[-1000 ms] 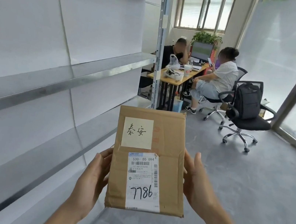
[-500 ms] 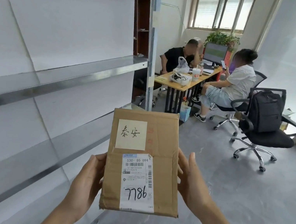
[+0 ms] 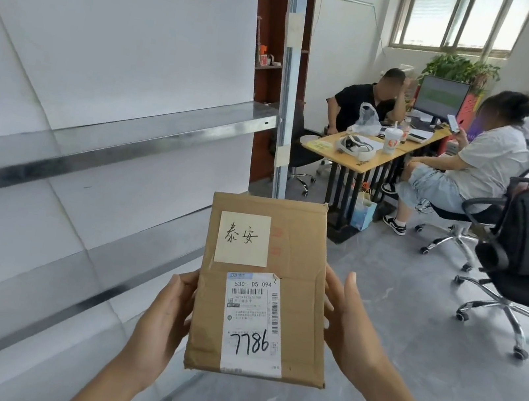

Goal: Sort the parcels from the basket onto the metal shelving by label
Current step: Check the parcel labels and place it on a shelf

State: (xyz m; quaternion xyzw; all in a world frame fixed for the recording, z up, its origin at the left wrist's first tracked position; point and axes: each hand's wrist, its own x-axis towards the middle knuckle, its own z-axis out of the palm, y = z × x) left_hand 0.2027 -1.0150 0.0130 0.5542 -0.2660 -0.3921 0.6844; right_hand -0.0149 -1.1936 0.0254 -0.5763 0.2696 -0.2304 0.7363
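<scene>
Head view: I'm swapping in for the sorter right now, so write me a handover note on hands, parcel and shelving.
Left hand and right hand: each grips one long side of the flat brown cardboard parcel, held face up.
Parcel: yellow handwritten sticky note; white shipping label marked 7786.
Grey metal shelving: to the left, visible shelves bare.
Done: parcel picked up.
Left: shelve it by label.

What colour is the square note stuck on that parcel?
Pale yellow, with dark handwriting. The note on the brown parcel shows best in the head view.
</scene>
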